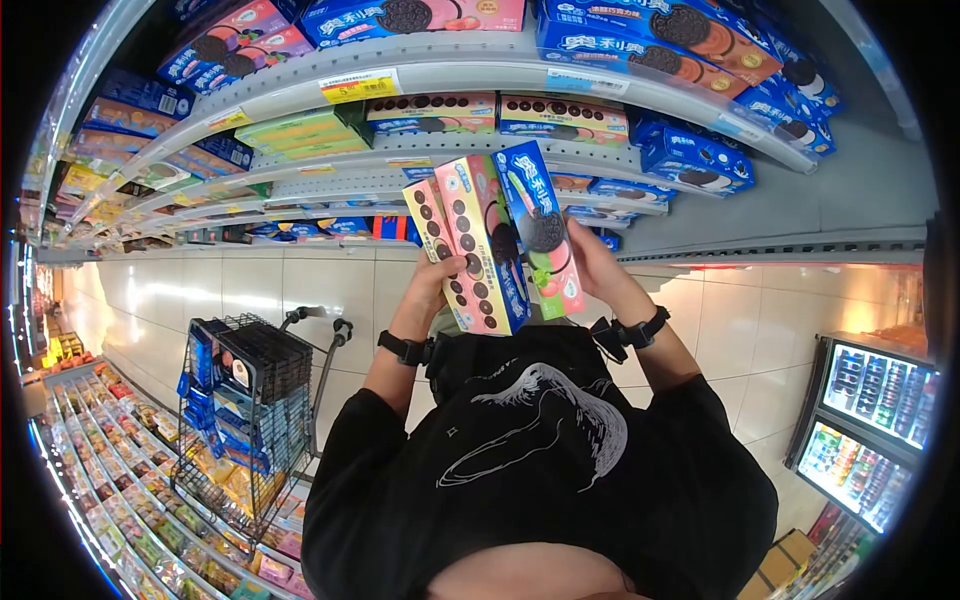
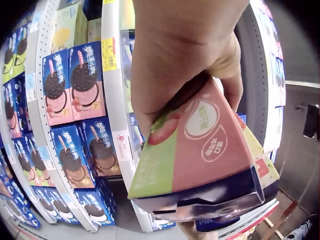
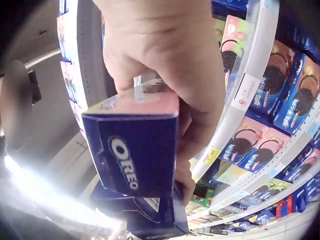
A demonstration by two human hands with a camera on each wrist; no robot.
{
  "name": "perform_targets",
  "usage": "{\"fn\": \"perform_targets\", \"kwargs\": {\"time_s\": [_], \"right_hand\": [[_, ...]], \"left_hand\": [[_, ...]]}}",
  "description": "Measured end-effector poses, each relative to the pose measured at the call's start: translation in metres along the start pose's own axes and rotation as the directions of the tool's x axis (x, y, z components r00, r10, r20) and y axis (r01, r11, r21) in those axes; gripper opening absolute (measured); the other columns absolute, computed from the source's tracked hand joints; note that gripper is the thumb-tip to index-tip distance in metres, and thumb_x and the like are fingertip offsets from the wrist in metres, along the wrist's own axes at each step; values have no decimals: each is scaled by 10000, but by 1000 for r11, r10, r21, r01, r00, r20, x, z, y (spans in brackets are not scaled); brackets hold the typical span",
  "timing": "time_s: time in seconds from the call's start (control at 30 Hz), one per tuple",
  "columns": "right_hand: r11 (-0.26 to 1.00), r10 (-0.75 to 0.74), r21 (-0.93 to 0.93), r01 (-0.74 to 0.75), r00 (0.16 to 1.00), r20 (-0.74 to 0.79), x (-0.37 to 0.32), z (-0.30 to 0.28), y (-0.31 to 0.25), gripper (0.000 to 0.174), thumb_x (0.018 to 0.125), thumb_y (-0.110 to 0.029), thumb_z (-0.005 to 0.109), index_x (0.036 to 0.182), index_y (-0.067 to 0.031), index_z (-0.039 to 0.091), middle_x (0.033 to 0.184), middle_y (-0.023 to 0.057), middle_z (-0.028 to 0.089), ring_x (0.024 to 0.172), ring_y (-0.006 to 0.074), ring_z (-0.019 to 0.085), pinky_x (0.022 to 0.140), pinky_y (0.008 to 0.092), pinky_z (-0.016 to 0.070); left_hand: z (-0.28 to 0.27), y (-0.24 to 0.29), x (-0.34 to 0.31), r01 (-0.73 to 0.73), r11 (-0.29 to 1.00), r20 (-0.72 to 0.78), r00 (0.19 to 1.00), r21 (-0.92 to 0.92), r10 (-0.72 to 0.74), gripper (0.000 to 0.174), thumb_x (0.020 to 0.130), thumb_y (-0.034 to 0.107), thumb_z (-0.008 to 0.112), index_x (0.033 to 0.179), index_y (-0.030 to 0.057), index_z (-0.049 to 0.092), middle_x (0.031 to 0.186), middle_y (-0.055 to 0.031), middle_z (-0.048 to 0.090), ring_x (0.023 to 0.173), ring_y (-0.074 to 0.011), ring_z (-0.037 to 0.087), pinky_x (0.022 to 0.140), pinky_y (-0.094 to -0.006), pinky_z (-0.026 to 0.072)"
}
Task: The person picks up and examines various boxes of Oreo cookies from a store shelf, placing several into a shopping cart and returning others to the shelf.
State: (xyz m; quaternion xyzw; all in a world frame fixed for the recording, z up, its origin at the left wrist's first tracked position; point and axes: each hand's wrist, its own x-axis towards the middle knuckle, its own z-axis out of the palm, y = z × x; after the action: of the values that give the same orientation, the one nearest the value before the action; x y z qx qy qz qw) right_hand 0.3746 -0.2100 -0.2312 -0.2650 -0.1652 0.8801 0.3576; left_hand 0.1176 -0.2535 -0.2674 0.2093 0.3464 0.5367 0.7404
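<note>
In the head view my left hand [image 1: 435,282] grips two pink and yellow Oreo cookie boxes [image 1: 478,250] side by side, its thumb across their printed faces. My right hand [image 1: 600,265] holds another Oreo box [image 1: 545,232], blue, pink and green, by its outer side. This box leans against the left-hand pair, all of them tilted in front of the chest. The left wrist view shows the green and pink end of a box [image 2: 215,150] below the palm. From the right wrist, a dark blue box end [image 3: 132,155] with the OREO lettering faces the camera.
Shelves of Oreo boxes [image 1: 690,155] curve along the front, with price tags [image 1: 360,86] on their edges. A black wire shopping cart [image 1: 285,365] with blue packs stands behind on the left. Lit drink coolers [image 1: 870,425] stand at the right.
</note>
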Motion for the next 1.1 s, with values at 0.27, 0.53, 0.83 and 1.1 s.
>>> {"fn": "perform_targets", "kwargs": {"time_s": [0.27, 0.53, 0.83, 1.1], "right_hand": [[498, -205, -848, 184, 975, 92, 18, -9, -50, 647, 866, -178, 708, 1374, 4, 353, 1206, 129, 536, 1037, 142, 549, 876, 286, 466], [-107, -448, -992, 61, 888, 103, 52, 38, -150, 469, 815, -150, 752, 1214, 13, 564, 935, 98, 605, 679, 119, 615, 454, 269, 477], [-557, -489, -817, -149, 854, 177, 92, 5, -192, 618, 813, -291, 748, 1264, 50, 497, 1137, 201, 618, 1057, 286, 595, 948, 353, 454], [-658, -456, -742, -129, 852, 256, 128, -3, -202, 586, 812, -134, 738, 1349, -107, 504, 1249, 107, 585, 1100, 216, 566, 927, 321, 478]], "left_hand": [[1, -9, -5, -7, 999, -6, 1000, -50, 7, 611, 731, 5, 714, 1280, -12, 448, 1117, -114, 634, 959, -212, 661, 815, -349, 565], [-19, 7, 16, 4, 1000, -26, 1000, 3, -4, 625, 734, 36, 770, 1272, 8, 453, 1128, -103, 632, 987, -188, 645, 847, -337, 540], [-68, -21, 26, -79, 994, 82, 994, 79, 73, 729, 696, 18, 808, 1321, 9, 433, 1186, -81, 602, 1060, -173, 602, 891, -334, 510], [-83, -78, -2, -57, 997, 143, 988, -58, 64, 727, 678, 20, 799, 1315, -3, 448, 1176, -88, 608, 1048, -178, 613, 876, -330, 516]]}}
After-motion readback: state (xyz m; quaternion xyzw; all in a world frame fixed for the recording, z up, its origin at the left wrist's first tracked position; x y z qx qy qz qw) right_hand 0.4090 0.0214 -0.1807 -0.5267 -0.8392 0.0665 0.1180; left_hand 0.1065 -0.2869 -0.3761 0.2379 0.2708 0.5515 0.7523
